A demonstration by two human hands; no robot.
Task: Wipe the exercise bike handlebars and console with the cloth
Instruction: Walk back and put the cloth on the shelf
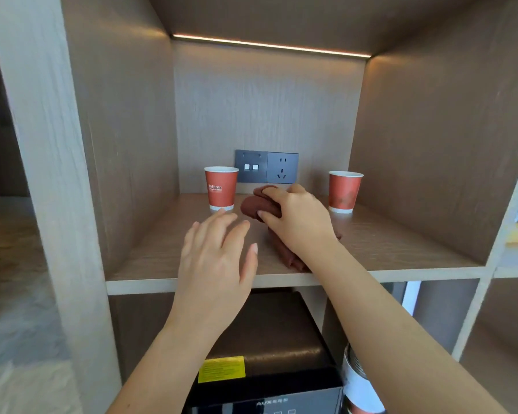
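Observation:
A dark red-brown cloth [256,206] lies bunched on a wooden shelf [386,243] inside a cabinet niche. My right hand [296,218] rests on top of it with the fingers curled around its upper fold. Part of the cloth trails out under my wrist toward the shelf's front edge. My left hand [217,255] hovers just left of the cloth, fingers spread, holding nothing. No exercise bike, handlebars or console appear in this view.
Two red paper cups stand on the shelf, one [221,188] left of the cloth, one [344,191] right. A grey switch and socket panel [266,166] sits on the back wall. Below is a dark appliance [266,354] with a yellow label.

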